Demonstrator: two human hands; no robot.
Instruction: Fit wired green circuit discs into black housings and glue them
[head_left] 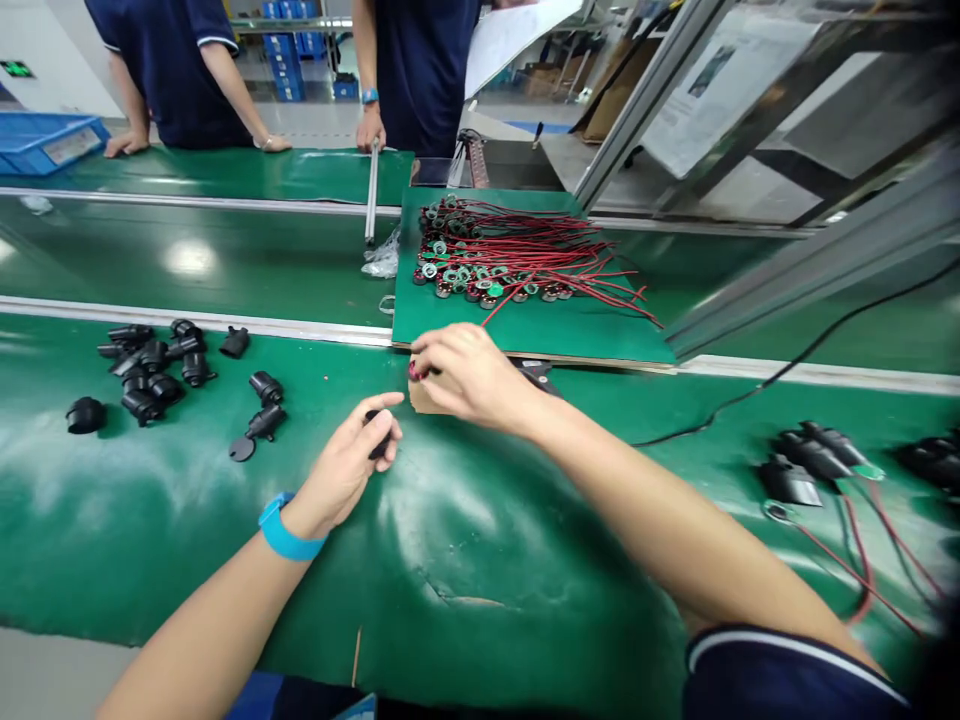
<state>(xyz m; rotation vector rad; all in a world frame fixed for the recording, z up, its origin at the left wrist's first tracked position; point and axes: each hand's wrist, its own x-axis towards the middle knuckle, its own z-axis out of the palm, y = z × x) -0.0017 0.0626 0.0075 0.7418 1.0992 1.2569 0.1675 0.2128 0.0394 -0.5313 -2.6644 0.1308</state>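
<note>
My left hand [341, 465], with a blue wrist strap, has its fingers closed around a small black plastic part [380, 436]. Its full shape is hidden by the thumb and fingers. To the right and slightly higher, my right hand [469, 375] pinches a small round red and dark part [415, 371]. A red wire [504, 303] shows just behind that hand. Beyond it, many round parts with red wires [517, 255] lie in rows on a raised green board [427, 325]. The two hands are apart.
Black plastic housings [142, 370] lie in a loose group at left. More black housings [814, 465], some with red wires, lie at right. A black cable [780, 375] crosses the bench near a metal post [795, 240]. Two people stand across the bench.
</note>
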